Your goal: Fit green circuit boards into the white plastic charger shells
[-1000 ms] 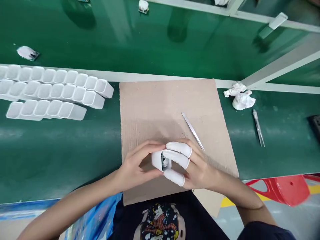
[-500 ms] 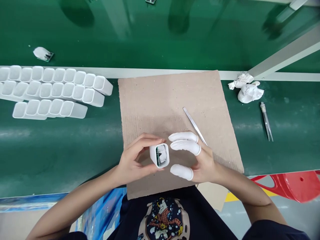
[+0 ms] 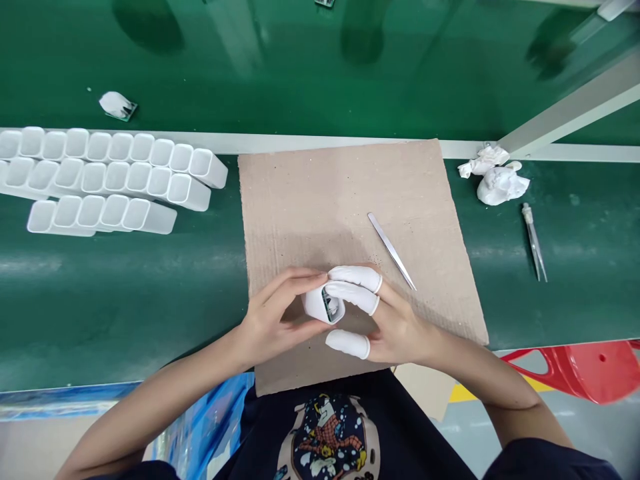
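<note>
A white rectangular plastic housing (image 3: 315,305) is gripped along its sides by my left hand (image 3: 273,317), its open end turned towards the right. Inside that opening I see the edge of a green circuit board (image 3: 327,305) and some white material. My right hand (image 3: 387,313) wears white finger cots on the thumb and two fingers. Its two covered fingers rest at the upper rim of the housing, while the thumb stays apart below. Both hands are above a cardboard sheet (image 3: 320,200). Metal tweezers (image 3: 391,251) lie on the cardboard just beyond my right hand.
Rows of empty white housings (image 3: 135,177) stand at the left. A small board with white paste (image 3: 118,105) lies on the back shelf. Crumpled white lumps (image 3: 501,185) and a second pair of tweezers (image 3: 535,241) sit at the right. A red stool (image 3: 595,370) stands below.
My right hand has moved left, and its covered fingers now reach the housing's opening. The housing has shifted slightly up and right and turned a little in my left hand.
</note>
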Motion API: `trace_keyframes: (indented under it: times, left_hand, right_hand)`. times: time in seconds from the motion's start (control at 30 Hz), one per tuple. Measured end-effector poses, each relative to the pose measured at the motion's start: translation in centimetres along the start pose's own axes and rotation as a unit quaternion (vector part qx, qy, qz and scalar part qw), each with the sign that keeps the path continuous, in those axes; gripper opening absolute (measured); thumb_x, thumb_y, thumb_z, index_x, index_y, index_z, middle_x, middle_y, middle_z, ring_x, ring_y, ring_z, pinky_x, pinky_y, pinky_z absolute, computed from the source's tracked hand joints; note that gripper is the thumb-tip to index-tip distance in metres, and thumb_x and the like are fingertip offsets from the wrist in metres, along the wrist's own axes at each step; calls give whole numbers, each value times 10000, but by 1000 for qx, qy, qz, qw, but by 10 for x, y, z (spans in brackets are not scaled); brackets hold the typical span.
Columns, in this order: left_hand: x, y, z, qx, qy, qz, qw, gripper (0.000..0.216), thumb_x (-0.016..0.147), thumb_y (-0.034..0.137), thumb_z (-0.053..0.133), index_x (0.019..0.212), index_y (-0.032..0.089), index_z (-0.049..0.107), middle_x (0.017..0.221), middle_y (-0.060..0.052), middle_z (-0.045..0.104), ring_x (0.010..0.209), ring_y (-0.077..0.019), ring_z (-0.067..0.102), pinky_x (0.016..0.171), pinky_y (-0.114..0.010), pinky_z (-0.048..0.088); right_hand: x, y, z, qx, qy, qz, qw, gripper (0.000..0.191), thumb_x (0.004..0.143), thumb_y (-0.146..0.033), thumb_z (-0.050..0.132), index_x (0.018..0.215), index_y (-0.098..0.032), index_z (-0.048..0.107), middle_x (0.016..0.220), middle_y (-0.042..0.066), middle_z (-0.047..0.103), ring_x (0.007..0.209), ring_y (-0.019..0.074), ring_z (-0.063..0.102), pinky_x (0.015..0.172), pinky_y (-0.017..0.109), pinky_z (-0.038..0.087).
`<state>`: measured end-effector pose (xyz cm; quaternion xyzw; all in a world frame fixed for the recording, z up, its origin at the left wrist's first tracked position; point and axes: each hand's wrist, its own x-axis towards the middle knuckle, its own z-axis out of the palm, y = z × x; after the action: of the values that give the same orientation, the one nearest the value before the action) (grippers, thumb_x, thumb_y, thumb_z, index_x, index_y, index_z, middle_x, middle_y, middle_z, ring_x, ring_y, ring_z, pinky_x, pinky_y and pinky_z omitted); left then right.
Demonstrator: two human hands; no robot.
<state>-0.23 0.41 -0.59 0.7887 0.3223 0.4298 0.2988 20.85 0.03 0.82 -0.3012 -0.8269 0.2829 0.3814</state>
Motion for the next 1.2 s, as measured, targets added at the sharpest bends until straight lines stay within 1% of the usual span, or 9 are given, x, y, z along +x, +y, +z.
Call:
trace_keyframes:
  times: [0.13, 0.23, 0.33, 0.43, 0.6, 0.7, 0.83, 1.03, 1.2]
  left_hand:
    - [1, -1, 1, 27, 9, 11, 1000, 603, 756, 186, 817, 1300, 107, 570, 1108, -132, 664, 1029, -204, 668, 885, -290, 592]
    - [1, 0, -1, 3, 4, 9, 1000, 596, 778, 184, 798, 1321, 112, 563, 1131, -146, 658, 1048, -222, 674, 883, -306, 601]
    - [2, 2, -4, -11, 13, 16, 1000, 642, 761, 176, 812, 1346, 137, 551, 1150, -149, 657, 1035, -239, 690, 876, -338, 612]
    - [2, 1, -5, -1, 30, 12, 999, 687, 733, 200, 839, 1354, 193, 546, 1138, -126, 673, 989, -242, 707, 839, -356, 628]
    - [5, 3, -6, 53, 54, 41, 996, 613, 752, 228, 823, 1306, 222, 561, 1092, -101, 700, 943, -231, 715, 760, -335, 637]
    - [6, 3, -6, 72, 68, 41, 994, 536, 734, 246, 839, 1204, 225, 582, 1018, -78, 680, 869, -206, 700, 701, -318, 624]
    - [3, 2, -3, 39, 93, -16, 995, 552, 682, 245, 879, 1096, 213, 515, 980, -44, 585, 812, -168, 658, 628, -281, 589]
    - [-2, 0, 6, -9, 119, -54, 991, 525, 715, 199, 849, 992, 233, 404, 966, 1, 468, 767, -117, 627, 588, -237, 569]
    - [-1, -1, 9, 19, 118, -25, 993, 483, 739, 192, 819, 965, 240, 395, 960, 6, 452, 759, -117, 633, 569, -236, 570]
  right_hand:
    - [0, -2, -2, 10, -34, 42, 998, 533, 890, -306, 673, 1348, -165, 440, 1282, 164, 507, 1239, 252, 535, 1023, 428, 520]
    - [2, -1, -10, 43, -17, 27, 999, 459, 913, -305, 649, 1316, -168, 478, 1270, 153, 537, 1233, 231, 552, 1023, 404, 522]
    - [4, 2, -22, 85, 36, 20, 996, 356, 911, -290, 651, 1237, -189, 548, 1189, 121, 598, 1159, 225, 602, 961, 400, 550]
    - [6, 4, -30, 89, 73, 51, 992, 245, 893, -243, 660, 1131, -249, 600, 1110, 78, 630, 1074, 229, 630, 889, 437, 565]
    - [10, 2, -32, 122, 27, 79, 989, 108, 902, -214, 633, 1000, -252, 654, 937, 35, 638, 874, 176, 644, 743, 367, 568]
    - [10, 0, -28, 181, -15, 85, 980, 159, 938, -207, 584, 1067, -239, 673, 873, 26, 648, 804, 146, 631, 684, 312, 550]
    - [7, -2, -22, 235, -38, 96, 966, 278, 955, -213, 572, 1225, -229, 635, 852, 23, 641, 747, 125, 590, 664, 287, 527]
    - [5, -5, -16, 226, -42, 90, 969, 354, 968, -234, 557, 1322, -245, 569, 869, 16, 610, 761, 127, 561, 696, 298, 535]
    - [4, -6, -13, 192, -49, 87, 976, 376, 969, -241, 552, 1345, -246, 531, 900, 20, 594, 771, 130, 554, 696, 299, 536]
